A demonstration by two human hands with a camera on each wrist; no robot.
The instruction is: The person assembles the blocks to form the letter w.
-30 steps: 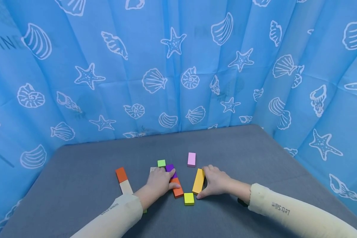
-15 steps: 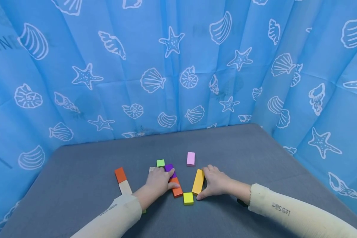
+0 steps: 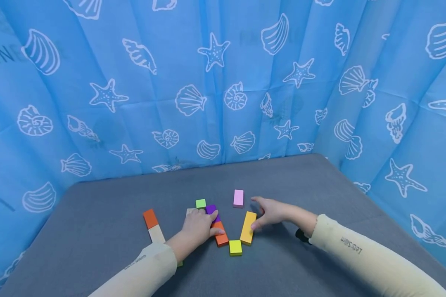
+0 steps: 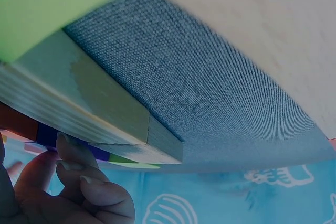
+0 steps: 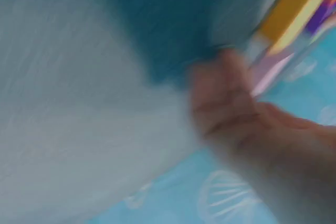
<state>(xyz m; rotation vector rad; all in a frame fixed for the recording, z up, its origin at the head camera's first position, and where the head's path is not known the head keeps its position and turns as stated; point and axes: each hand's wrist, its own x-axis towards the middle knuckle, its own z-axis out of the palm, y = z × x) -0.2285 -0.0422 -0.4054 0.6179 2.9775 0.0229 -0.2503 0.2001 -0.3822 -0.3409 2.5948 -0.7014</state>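
My left hand [image 3: 198, 227] rests its index fingertip by the purple block [image 3: 211, 208] and its thumb on the orange block [image 3: 221, 240]. In the left wrist view its other fingers [image 4: 105, 190] are loosely curled beside a plain wooden block [image 4: 105, 103]. My right hand [image 3: 274, 211] hovers right of the long amber block [image 3: 248, 229], fingers spread and nothing in them; its thumb tip overlaps that block's edge in the head view. The right wrist view is blurred. A small yellow block [image 3: 236, 248] sits between the near ends of the orange and amber blocks.
A pink block [image 3: 238, 198] lies behind the amber one. A light green block [image 3: 200, 203] stands behind the left hand. Farther left, a red-orange block [image 3: 150, 218] and a beige block [image 3: 157, 234] form a line running under the left forearm. A blue curtain [image 3: 152, 123] borders the grey table [image 3: 282, 177].
My right hand has let go of the amber block and lifted away, up and to the right. That block stays beside the yellow one. The left hand keeps its place.
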